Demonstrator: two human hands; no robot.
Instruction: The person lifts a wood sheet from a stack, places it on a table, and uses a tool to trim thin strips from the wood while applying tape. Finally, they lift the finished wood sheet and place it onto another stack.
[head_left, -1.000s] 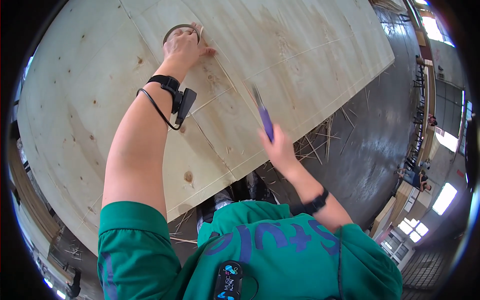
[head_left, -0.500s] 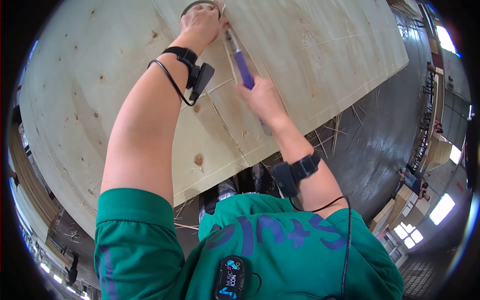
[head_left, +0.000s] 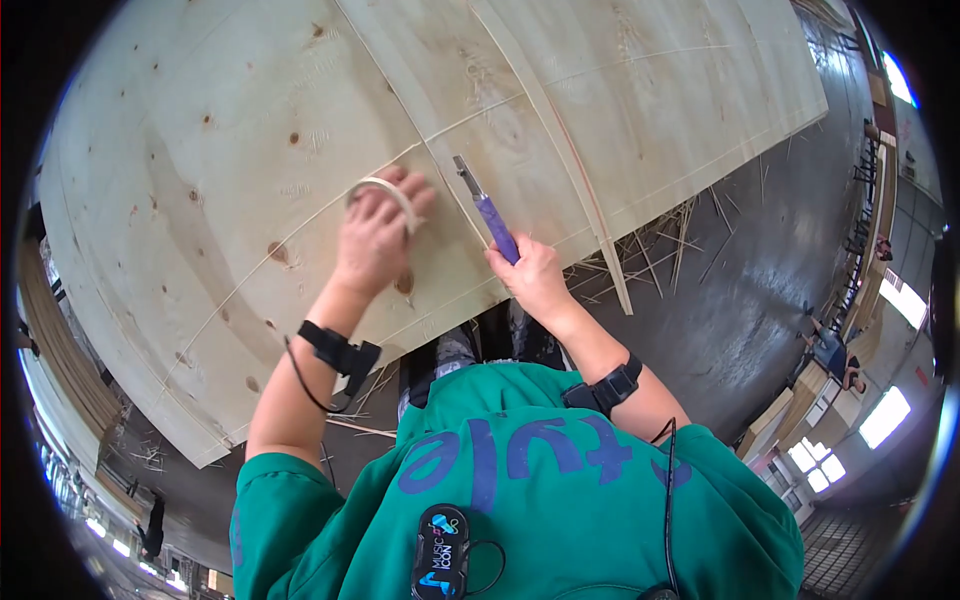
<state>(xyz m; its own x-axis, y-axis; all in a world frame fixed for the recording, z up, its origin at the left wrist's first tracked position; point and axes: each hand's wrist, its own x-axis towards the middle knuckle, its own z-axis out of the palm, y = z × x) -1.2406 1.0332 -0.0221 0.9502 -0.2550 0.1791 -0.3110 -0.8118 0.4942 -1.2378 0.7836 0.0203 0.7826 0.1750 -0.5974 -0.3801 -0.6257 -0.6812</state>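
Observation:
My left hand [head_left: 378, 225], a little blurred, is over the pale wood-veneer sheet [head_left: 230, 110] with a pale, narrow ring like a roll of tape [head_left: 398, 193] held at its fingers. How the fingers sit around the ring is partly smeared. To the right, my right hand [head_left: 530, 272] is closed around the purple handle of a utility knife [head_left: 492, 222]. Its narrow metal end points away from me, beside a long seam in the veneer. A long thin veneer strip [head_left: 572, 160] lies right of the knife, its near end sticking out past the sheet's edge.
Thin wood offcuts [head_left: 668, 243] lie scattered on the dark floor [head_left: 735, 270] beyond the sheet's right edge. Stacked boards [head_left: 70, 350] stand at the left. A person [head_left: 828, 345] is far off at the right, among wood stacks.
Both hands have come back toward my body, the left one from the far part of the sheet. The left hand and knife have separated. A loose strip now overhangs the right edge.

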